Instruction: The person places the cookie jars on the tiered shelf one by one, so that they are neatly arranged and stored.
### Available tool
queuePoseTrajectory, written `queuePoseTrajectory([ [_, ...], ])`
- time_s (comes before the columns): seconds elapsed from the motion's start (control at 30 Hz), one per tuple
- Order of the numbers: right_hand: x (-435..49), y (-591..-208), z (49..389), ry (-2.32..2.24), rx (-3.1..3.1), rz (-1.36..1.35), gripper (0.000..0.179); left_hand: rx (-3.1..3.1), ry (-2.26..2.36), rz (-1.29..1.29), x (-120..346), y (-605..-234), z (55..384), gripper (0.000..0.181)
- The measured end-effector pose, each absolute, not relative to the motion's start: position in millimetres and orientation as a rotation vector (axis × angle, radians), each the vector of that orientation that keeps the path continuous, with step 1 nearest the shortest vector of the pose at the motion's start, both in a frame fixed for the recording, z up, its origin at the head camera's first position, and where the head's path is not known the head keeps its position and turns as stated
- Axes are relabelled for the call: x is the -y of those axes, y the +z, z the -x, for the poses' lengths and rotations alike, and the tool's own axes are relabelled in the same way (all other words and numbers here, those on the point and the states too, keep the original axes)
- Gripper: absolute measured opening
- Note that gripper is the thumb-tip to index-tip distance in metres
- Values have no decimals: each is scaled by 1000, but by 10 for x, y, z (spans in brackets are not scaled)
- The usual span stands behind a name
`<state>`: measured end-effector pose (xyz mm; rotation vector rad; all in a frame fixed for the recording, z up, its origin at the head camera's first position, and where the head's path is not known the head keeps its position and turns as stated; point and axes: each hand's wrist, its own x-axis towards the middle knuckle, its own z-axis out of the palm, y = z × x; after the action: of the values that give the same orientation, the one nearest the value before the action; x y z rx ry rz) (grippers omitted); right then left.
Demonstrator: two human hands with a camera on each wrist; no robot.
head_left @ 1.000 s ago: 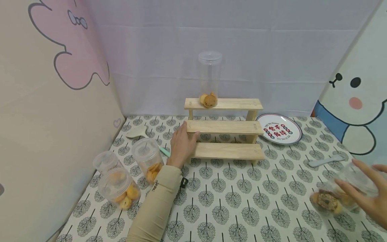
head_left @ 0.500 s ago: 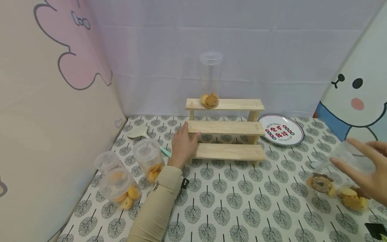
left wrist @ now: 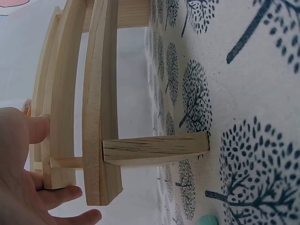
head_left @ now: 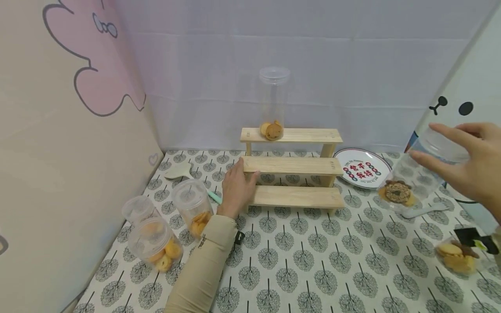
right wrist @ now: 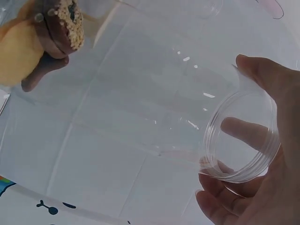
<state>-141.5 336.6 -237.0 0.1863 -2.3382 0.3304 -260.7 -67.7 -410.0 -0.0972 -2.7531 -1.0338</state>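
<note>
A three-tier wooden shelf stands on the table, and my left hand grips the left end of its middle tier. The left wrist view shows thumb and fingers around that board. At the right, my right hand holds a clear lidded jar by its top, tilted above the table. Inside its bottom lie cookies, one a nut-covered ring. In the right wrist view the fingers curl around the screw-ridged lid end. Another clear jar with cookies stands upright on the top tier, towards its left.
Several clear cookie jars stand at the left, near a pale spatula and a green handle. A printed plate lies behind right, with a pale fork before it. Another cookie jar is partly hidden below my right wrist.
My right hand has raised the jar off the table, up and to the left, away from the other jar at right. The left hand has stayed on the shelf.
</note>
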Motion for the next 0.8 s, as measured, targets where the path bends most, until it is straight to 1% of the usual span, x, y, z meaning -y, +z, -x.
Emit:
queuePoseTrajectory([
  [0.03, -3355, -2306, 1471, 297, 2351, -183, 115, 2755, -1032, 95, 680, -4097, 2605, 83],
  [0.2, -3268, -1996, 1729, 261, 2478, -134, 86, 2776, -1039, 80, 679, -4090, 2580, 83],
  [0.27, -3214, -1882, 1829, 273, 2532, -106, 80, 2777, -1043, 77, 674, -4085, 2574, 83],
  [0.53, -3022, -1581, 2247, 352, 2637, -73, 82, 2760, -1018, 82, 657, -4086, 2609, 83],
  [0.8, -2900, -1534, 2691, 462, 2695, -112, 79, 2758, -1001, 89, 630, -4118, 2630, 83],
])
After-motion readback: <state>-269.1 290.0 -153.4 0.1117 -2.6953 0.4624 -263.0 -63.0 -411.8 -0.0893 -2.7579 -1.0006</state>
